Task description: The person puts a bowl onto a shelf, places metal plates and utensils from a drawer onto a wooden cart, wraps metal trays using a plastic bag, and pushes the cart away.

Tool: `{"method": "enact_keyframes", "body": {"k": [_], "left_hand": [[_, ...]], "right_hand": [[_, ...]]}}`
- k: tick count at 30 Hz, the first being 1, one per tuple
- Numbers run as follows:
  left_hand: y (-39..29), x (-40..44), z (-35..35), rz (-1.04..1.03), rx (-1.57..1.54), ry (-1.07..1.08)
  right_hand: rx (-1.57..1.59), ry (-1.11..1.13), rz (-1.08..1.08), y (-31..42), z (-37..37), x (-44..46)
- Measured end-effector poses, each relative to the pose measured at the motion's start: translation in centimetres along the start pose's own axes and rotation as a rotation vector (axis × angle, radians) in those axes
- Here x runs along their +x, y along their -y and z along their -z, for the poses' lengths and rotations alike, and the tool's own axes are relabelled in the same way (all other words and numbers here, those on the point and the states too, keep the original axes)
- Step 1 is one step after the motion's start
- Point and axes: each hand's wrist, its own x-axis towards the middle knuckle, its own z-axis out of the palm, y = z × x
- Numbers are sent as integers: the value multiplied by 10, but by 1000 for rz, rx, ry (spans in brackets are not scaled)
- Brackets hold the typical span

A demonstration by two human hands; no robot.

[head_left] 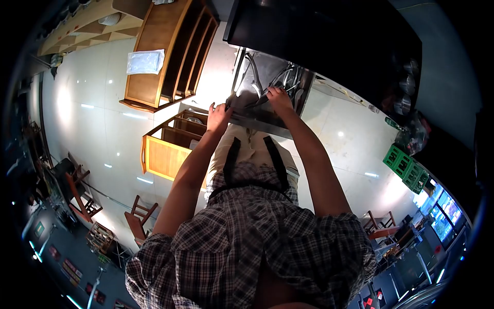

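Well, the right hand (279, 100) is reaching over the open drawer (262, 123), fingers bent down among the metal utensils (253, 72); from here I cannot tell whether they have closed on one. The left hand (218, 117) is at the drawer's near left corner, fingers curled and a little spread, and I cannot tell if it grips the edge. The two hands are apart, with the front part of the drawer between them. The utensils lie loose inside, a long curved piece toward the left and a tangle of thin, shiny ones toward the right, on a grey metal bottom that catches the light. Beyond the drawer stretches a broad black counter (329, 26), with some bowls (404, 98) near its right end. To the left stands a wooden cabinet (160, 32), a pale blue packet (145, 62) in clear wrap lying on it, and nearer the person is a lower wooden unit (167, 155), open and divided inside. All around runs a pale, glossy floor (98, 129), streaked with reflected lamps. Farther out, dark wooden chairs (82, 198) stand to the left, green crates (406, 165) sit to the right, and past them glows a bright window (445, 221).
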Motion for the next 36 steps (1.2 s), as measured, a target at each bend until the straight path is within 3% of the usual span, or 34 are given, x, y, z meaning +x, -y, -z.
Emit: {"method": "enact_keyframes", "body": {"k": [9,11,13,17,20,25,31,33,34,36], "left_hand": [[3,-5,13,-13,-11,-12],[4,-6,13,-10,-19,-29],[5,-7,11,-9,-31,-48],[6,-6,7,-14,-24,-64],[8,-4,4,-25,-13,-79],[6,-5,4,-35,18,-69],[7,-2,-2,-34,-6,-109],[6,-1,-3,-7,-18,-103],[4,-1,-4,-11,-22,-103],[0,2,-6,-7,-48,-131]], "right_hand": [[53,88,-68,-4,3,-3],[-24,243,-139,-4,-8,-7],[191,207,-352,-5,-48,-10],[-43,237,-375,4,-59,-9],[81,-86,-173,10,-67,1],[162,90,-317,28,-73,6],[308,-72,-283,28,-75,-4],[366,-279,-707,30,-43,-7],[77,-264,-746,22,-35,-7],[182,-174,-861,22,-1,-14]]}}
